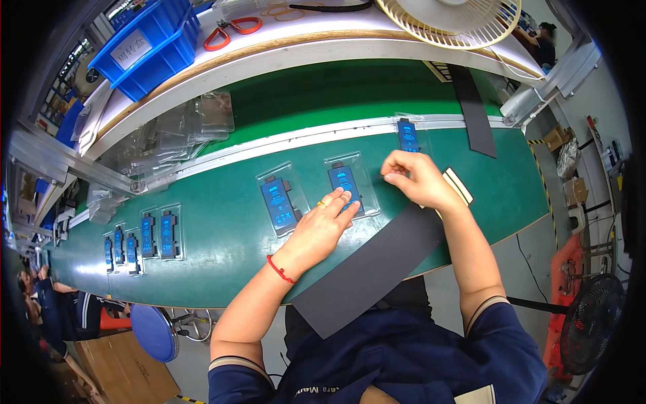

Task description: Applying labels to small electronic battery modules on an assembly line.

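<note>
My left hand lies with its fingers stretched out on a blue-and-black flat battery pack, which sits in a clear plastic tray. Just right of that tray, my right hand is closed in a pinch above the green table. A small dark bit shows at its fingertips, too small to name. Left of my left hand, another battery pack rests in its own clear tray. Beyond my right hand lies a third battery pack. A long black sheet slants below my hands, overhanging the table's near edge.
Several battery packs in trays stand at the left. Clear empty trays are heaped behind them. A cream strip pad lies by my right wrist, a second black strip farther back. The shelf holds blue bins, red-handled scissors and a fan.
</note>
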Tool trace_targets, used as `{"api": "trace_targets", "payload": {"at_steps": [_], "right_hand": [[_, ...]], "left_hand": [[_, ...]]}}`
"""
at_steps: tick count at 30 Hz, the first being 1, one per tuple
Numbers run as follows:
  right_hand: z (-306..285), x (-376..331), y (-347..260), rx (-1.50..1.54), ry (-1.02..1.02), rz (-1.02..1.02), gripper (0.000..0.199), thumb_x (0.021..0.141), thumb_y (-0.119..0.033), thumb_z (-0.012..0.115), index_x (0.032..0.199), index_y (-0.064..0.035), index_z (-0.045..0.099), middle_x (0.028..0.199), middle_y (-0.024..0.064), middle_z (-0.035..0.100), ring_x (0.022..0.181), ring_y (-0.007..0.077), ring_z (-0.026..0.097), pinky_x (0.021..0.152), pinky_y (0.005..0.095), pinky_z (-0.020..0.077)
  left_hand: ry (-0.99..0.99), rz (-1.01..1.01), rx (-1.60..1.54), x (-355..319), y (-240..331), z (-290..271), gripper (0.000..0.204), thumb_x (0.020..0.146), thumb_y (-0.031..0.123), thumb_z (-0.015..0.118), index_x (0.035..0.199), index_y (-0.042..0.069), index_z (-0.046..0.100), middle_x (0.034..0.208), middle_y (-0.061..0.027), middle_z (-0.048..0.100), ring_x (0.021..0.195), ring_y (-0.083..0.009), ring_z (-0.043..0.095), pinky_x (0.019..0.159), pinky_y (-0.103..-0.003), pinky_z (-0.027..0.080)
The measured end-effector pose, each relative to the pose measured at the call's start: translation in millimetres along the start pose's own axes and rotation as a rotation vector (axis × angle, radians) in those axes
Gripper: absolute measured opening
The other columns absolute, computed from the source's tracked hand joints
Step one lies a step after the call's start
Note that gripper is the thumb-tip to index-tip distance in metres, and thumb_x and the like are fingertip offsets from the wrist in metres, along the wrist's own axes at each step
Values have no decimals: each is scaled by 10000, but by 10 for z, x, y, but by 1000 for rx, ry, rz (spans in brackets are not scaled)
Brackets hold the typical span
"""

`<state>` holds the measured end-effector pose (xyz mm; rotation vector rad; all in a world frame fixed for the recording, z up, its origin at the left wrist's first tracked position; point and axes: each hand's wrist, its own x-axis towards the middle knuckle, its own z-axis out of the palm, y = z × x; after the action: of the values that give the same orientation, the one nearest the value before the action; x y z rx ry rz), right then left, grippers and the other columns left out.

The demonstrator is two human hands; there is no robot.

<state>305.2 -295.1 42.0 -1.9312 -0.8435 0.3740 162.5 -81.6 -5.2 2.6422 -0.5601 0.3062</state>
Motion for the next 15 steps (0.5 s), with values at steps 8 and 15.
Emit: {"api": "trace_targets", "payload": {"at_steps": [8,15], "right_hand": [[207,383,42,120,-118,71,28,881,17,659,892,14,634,803,32,655,750,85,600,713,246,500],[238,514,73,-145,-57,50,51,868,19,664,914,17,688,841,87,700,794,143,667,751,283,529]], "left_hand": [[34,9,-49,6,7,5,388,856,94,691,1232,26,624,1266,-193,593,1245,-362,542,1018,-426,492],[21,-7,-74,15,3,-34,385,853,95,692,1226,24,625,1257,-193,595,1246,-356,540,1023,-428,484]]}}
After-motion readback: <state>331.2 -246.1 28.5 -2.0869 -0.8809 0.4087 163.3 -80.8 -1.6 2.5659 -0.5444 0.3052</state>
